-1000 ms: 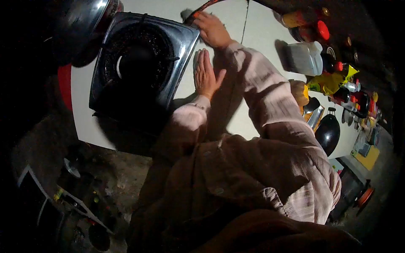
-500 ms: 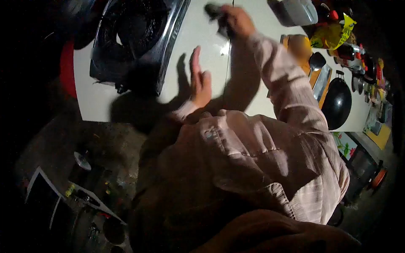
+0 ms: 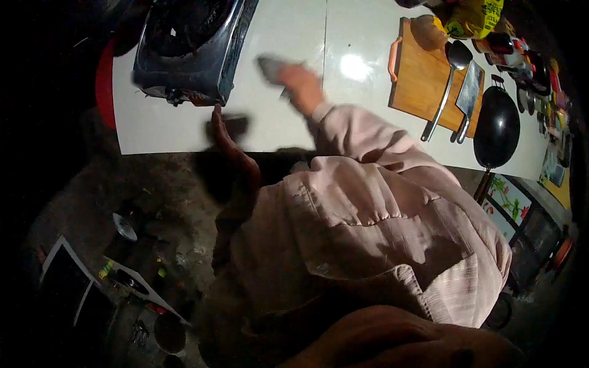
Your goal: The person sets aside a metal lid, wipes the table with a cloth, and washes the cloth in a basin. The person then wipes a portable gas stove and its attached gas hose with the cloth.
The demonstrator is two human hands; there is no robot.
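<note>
The right hand (image 3: 300,89) clutches a blurred dark wad (image 3: 269,69) jutting toward the stove (image 3: 208,80), beside whose corner the left hand (image 3: 234,146) is flat. Farther right, the yellow bag's (image 3: 473,21) lettering escapes me.

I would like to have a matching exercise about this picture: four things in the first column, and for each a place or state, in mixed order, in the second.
Column one
1. Right hand
2. Left hand
3. Cleaver
4. Pan

Column two
A. Black, to the right of the wooden board
B. Over the white table, holding a dark thing blurred in the picture
C. Lying on the board beside a spatula
D. Empty, close to the stove's near corner

Pairs: 1-B, 2-D, 3-C, 4-A
</note>
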